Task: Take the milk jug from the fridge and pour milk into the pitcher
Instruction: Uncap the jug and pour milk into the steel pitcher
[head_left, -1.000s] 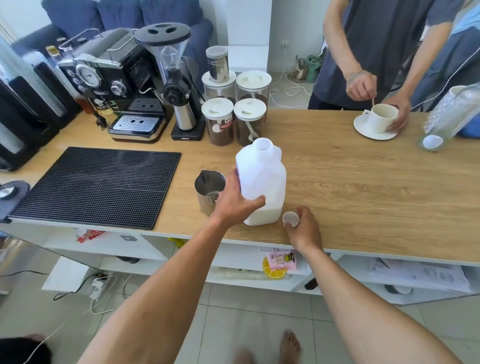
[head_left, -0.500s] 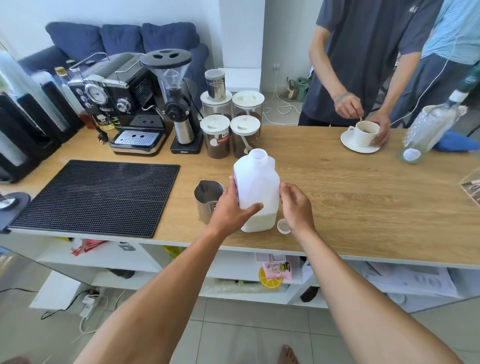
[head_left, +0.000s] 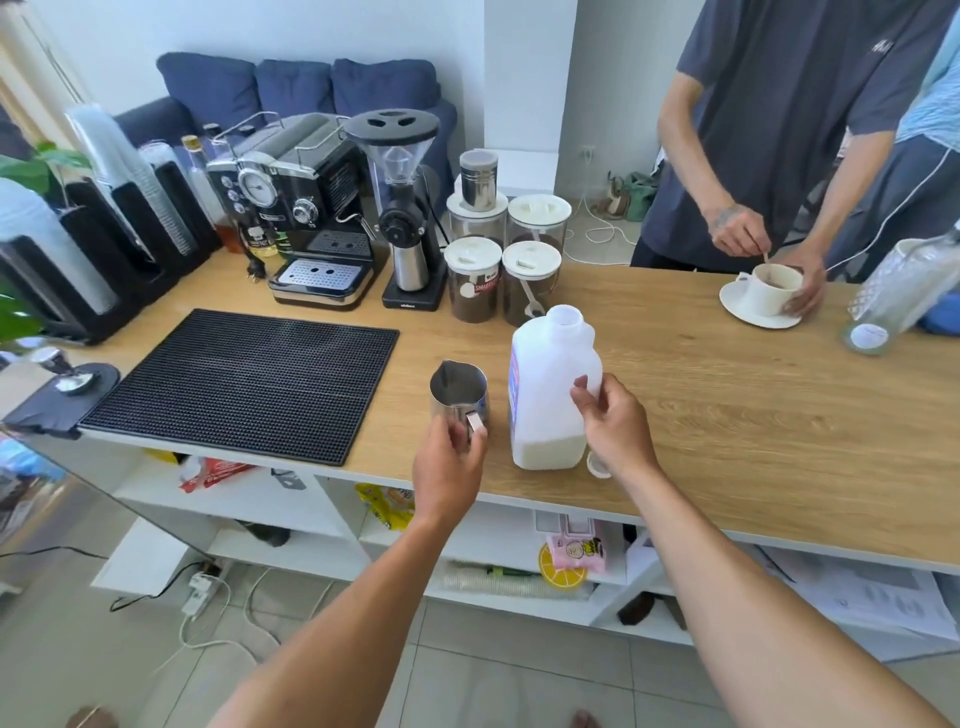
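Milk jug (head_left: 545, 395) upright, gripped by right hand (head_left: 615, 431); left hand (head_left: 449, 465) grips pitcher (head_left: 457, 389).

Pitcher (head_left: 457, 391) near desk (head_left: 727, 415) front edge, milk jug (head_left: 550, 395) just R of it, cap (head_left: 597, 464) at jug's R base. Left hand (head_left: 449, 467) on pitcher handle, right hand (head_left: 615, 426) on jug's R side. Mat (head_left: 244, 379) L of pitcher; behind, L to R: espresso machine (head_left: 306, 208), grinder (head_left: 405, 208), jars (head_left: 474, 283); cup (head_left: 769, 293) on saucer (head_left: 748, 319) back R, bottle (head_left: 904, 291) R of that.
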